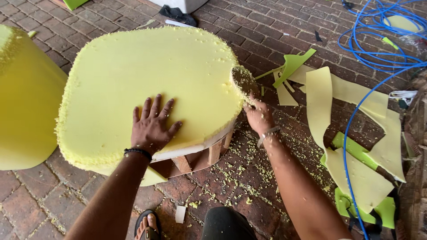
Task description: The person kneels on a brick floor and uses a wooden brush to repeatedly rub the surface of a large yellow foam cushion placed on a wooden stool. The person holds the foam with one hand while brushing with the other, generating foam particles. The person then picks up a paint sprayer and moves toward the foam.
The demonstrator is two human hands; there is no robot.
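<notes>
The left hand (152, 126) lies flat with fingers spread on the near part of a yellow foam cushion (147, 84), pressing on it and gripping nothing, a dark band at its wrist. The right hand (258, 116) is closed around the handle of a round disc tool (243, 81), which it holds against the cushion's right edge; the disc stands nearly on edge, its crumb-coated face turned left toward the foam, and the tool's long axis runs from the hand up and to the left, away from the person. A metal bracelet (268, 133) sits on that wrist. The cushion is a thick, rounded square slab with rough, crumbly edges, lying flat on a low wooden frame (209, 153) in the middle of the scene; its longer stretch runs from near left to far right. Under and around the frame, yellow foam crumbs (240, 171) are scattered over the brick floor (275, 31). At the left edge stands a second yellow foam block (22, 102), just beside the cushion. To the right, thin pale foam sheets and offcuts (356, 133) lie spread on the bricks, with green pieces (293, 64) among them. A blue hose (369, 49) coils at the far right and trails toward the near side across the sheets. A sandalled foot (147, 224) shows at the near edge.
</notes>
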